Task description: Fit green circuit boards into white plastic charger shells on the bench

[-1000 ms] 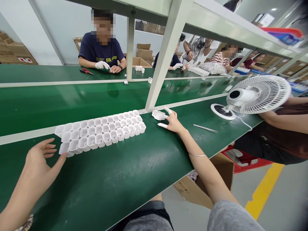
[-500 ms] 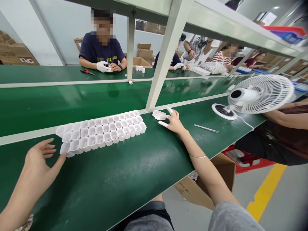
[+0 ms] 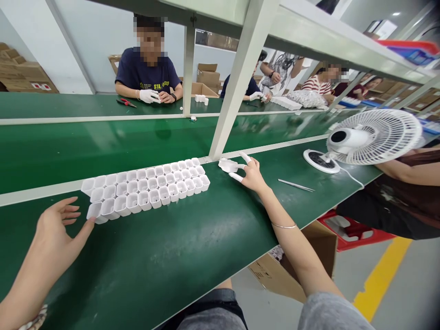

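At near left: left hand [image 3: 57, 233], fingers spread wide, thumb against the end cup [image 3: 95, 211], seemingly to steady the row; white cups [image 3: 155, 200], three rows, mouths up, packed close along the rail [image 3: 37, 197], which probably keeps them in line. To the right: right hand [image 3: 253, 176], white-tipped fingers splayed, one touching a crumpled white piece [image 3: 227, 165], perhaps to keep it still; farther right, tweezers [image 3: 295, 184] and fan [image 3: 357, 138], both on the green bench [image 3: 165, 252].
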Available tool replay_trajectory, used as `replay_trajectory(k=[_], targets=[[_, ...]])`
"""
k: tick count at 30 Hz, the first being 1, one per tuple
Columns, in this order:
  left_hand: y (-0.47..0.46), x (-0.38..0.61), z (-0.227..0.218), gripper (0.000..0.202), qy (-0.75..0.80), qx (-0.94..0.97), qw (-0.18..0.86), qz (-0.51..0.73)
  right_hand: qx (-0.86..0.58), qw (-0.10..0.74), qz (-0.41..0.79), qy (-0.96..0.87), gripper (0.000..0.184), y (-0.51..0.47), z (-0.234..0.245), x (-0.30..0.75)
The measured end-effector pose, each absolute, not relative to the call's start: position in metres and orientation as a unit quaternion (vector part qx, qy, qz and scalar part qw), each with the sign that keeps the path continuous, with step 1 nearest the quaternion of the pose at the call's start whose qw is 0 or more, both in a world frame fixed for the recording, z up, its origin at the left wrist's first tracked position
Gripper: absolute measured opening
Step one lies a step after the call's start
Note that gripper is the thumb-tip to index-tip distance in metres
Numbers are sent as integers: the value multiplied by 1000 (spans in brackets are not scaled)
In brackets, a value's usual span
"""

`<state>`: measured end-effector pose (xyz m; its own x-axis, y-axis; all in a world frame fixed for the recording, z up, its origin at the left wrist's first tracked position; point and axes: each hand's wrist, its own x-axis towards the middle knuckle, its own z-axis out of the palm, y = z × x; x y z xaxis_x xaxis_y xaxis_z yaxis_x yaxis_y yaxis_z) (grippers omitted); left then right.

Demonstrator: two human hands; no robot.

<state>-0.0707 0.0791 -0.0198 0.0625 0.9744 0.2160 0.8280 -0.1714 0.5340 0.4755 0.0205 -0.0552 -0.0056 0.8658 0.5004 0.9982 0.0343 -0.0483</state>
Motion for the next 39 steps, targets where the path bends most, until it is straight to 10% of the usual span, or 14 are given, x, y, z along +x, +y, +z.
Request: replay_trajectory(k=[39], targets=[[82, -72, -19, 110, 636, 707, 161, 265, -637, 268, -137, -709, 49, 22, -64, 493]])
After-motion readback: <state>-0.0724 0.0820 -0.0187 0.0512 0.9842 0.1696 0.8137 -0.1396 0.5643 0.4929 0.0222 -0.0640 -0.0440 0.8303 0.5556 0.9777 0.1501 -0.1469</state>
